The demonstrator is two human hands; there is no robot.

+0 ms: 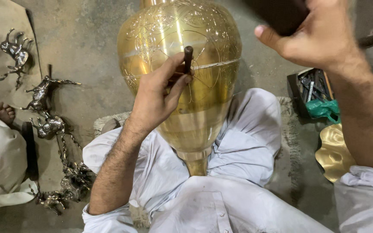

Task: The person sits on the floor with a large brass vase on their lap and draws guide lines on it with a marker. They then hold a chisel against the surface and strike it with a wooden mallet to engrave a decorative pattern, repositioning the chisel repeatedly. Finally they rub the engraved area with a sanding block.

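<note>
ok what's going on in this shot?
A person sits cross-legged on the floor with a large engraved brass vase propped between the legs. The left hand holds a short dark metal punch tip-down against the vase's wall. The right hand is raised above, gripping something dark that is cut off by the frame. Metal horse figurines lie on the floor to the left.

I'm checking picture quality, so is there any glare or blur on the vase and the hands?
Head view: bright glare streaks run down the brass vase; the left hand holding the punch is sharp; the raised right hand looks slightly soft at its edges.
</note>
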